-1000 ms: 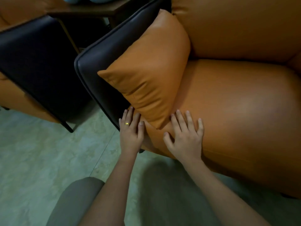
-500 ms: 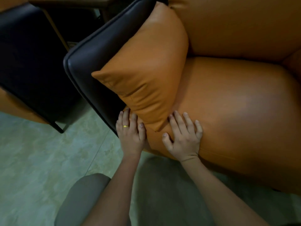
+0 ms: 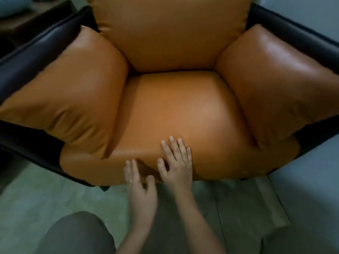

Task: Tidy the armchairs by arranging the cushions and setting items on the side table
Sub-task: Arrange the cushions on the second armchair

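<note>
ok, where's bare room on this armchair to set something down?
Bare: middle of the seat cushion, between left side cushion, right side cushion and back cushion. Crowded: its front edge, with right hand flat on it and left hand beside.

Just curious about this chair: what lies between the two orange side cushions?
The orange seat cushion fills that stretch, the right hand resting flat near its front; the head view shows it.

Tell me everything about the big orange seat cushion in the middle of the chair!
The seat cushion is orange, smooth and shiny like leather, plump and rounded. It lies flat in the armchair, between the left side cushion and the right side cushion, with the back cushion behind. The right hand rests flat on its front edge, fingers straight. The left hand, open and blurred, reaches its front face.
</note>
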### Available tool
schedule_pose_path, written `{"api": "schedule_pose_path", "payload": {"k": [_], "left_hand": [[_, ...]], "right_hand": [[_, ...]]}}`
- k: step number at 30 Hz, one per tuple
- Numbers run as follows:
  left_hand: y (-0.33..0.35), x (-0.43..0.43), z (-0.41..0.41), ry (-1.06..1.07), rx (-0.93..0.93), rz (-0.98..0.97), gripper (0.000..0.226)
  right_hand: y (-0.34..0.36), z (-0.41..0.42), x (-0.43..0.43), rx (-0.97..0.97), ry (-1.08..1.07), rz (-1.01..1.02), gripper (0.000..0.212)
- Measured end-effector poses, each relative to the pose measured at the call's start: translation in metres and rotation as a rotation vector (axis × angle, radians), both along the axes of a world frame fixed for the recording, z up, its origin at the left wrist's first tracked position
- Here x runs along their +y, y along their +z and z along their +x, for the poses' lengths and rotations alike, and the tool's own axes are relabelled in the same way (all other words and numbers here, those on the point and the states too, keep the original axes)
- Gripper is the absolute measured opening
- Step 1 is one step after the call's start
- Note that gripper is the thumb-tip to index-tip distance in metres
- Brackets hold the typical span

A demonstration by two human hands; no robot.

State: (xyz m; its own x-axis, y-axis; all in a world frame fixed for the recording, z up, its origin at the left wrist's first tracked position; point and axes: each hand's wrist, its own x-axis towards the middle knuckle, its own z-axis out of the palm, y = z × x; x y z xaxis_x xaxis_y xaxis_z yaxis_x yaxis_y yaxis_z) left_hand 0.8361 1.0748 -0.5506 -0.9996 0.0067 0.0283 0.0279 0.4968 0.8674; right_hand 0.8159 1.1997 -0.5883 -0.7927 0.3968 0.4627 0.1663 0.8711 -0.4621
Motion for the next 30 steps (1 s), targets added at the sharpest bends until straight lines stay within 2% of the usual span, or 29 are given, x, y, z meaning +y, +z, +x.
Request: {"api": "schedule_pose_path", "payload": {"k": [4,7,9,12,14,16,20,27,30], "left_hand": [[0.012,0.041,0.015,-0.191,0.250,0.078,0.052],[0.012,0.069,-0.010,-0.275,0.327,0.045,0.050],[0.011,0.094,-0.024,-0.401,0.379,-0.099,0.051],[0.015,0.129,-0.036,-0.624,0.469,-0.504,0.057],[0.018,0.146,-0.042,-0.688,0.542,-0.697,0.062],[0.020,0.155,-0.048,-0.695,0.617,-0.798,0.064],[0.016,0.160,-0.058,-0.686,0.718,-0.866,0.066],[-0.004,0.171,-0.067,-0.582,0.939,-0.783,0.064],[-0.010,0.176,-0.073,-0.562,0.977,-0.778,0.064]], "right_hand": [[-0.002,0.029,0.057,0.011,-0.356,-0.105,0.058],[0.001,0.071,0.115,-0.006,-0.489,-0.165,0.058],[0.003,0.089,0.142,0.034,-0.568,-0.241,0.058],[-0.001,0.101,0.164,0.112,-0.646,-0.378,0.063],[-0.003,0.103,0.176,0.168,-0.648,-0.448,0.065],[-0.002,0.100,0.191,0.227,-0.632,-0.471,0.064],[-0.006,0.087,0.218,0.303,-0.622,-0.454,0.068],[-0.030,0.062,0.228,0.488,-0.634,-0.371,0.078],[-0.030,0.058,0.232,0.499,-0.640,-0.333,0.073]]}}
